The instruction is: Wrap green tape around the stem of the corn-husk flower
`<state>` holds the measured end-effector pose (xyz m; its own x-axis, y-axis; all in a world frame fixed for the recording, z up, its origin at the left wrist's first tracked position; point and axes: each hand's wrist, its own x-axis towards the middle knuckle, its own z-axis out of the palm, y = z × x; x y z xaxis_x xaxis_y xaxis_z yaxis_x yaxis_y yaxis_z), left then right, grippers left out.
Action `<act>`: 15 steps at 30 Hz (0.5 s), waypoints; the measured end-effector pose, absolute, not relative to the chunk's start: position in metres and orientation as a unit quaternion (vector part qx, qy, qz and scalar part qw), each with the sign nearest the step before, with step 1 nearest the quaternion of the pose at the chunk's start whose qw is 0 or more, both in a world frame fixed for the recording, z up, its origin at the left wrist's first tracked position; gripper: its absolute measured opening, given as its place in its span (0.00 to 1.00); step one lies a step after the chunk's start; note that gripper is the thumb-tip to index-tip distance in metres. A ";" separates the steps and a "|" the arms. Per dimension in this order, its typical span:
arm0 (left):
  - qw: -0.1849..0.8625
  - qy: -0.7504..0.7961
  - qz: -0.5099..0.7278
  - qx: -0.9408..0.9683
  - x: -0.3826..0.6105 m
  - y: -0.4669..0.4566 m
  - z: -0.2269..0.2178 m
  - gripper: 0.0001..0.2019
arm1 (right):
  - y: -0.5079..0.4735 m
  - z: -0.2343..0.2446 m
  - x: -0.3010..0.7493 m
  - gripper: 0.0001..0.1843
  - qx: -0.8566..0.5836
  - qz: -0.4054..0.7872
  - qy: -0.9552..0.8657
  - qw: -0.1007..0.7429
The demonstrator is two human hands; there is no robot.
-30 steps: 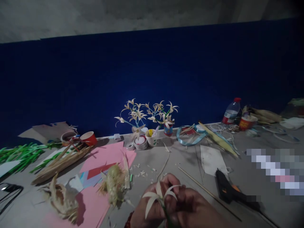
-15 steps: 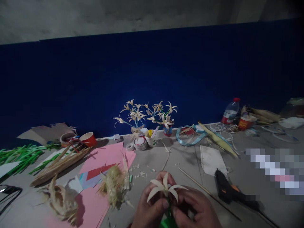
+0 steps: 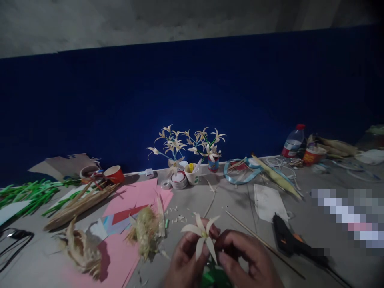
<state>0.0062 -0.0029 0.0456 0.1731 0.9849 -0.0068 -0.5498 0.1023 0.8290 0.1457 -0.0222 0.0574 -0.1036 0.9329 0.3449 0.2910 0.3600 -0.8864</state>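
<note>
A cream artificial flower (image 3: pixel 204 235) with long curved petals and a yellowish centre faces up between my hands. My left hand (image 3: pixel 184 258) is closed around its base, with the thumb tucked behind the lower petals. Close against the flower's right side, my right hand (image 3: pixel 250 254) has its thumb and fingers bent together; what they pinch is too dark to make out. Green material (image 3: pixel 215 277) shows below the flower, between the two palms. Just beyond my hands lies a thin stem with a small pale flower (image 3: pixel 211 189) on its end.
A thin stick (image 3: pixel 265 244) and a black glue gun (image 3: pixel 295 242) lie to the right. Corn husks (image 3: pixel 82 252) and pink paper (image 3: pixel 118 260) cover the left. Finished flower stems (image 3: pixel 174 144), cups and a bottle (image 3: pixel 293 142) stand along the blue partition (image 3: pixel 192 88).
The flower has turned, so its centre and lower petals now face me more. Both hands stay closed around it with slightly shifted fingers. The view has moved slightly left.
</note>
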 end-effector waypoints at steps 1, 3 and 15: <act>0.679 0.298 0.568 0.357 0.006 -0.002 0.046 0.15 | -0.023 0.056 0.146 0.06 -0.469 0.350 -0.650 0.485; 0.683 0.299 0.565 0.354 0.006 -0.001 0.046 0.16 | -0.024 0.054 0.146 0.05 -0.478 0.366 -0.627 0.495; 0.682 0.345 0.572 0.299 0.009 -0.005 0.057 0.14 | -0.026 0.061 0.143 0.11 -0.411 0.189 -0.703 0.548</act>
<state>0.0091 -0.0051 0.0569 0.1076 0.9859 -0.1282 -0.5738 0.1669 0.8018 0.1431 -0.0263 0.0608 -0.0609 0.7851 0.6164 0.3711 0.5911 -0.7162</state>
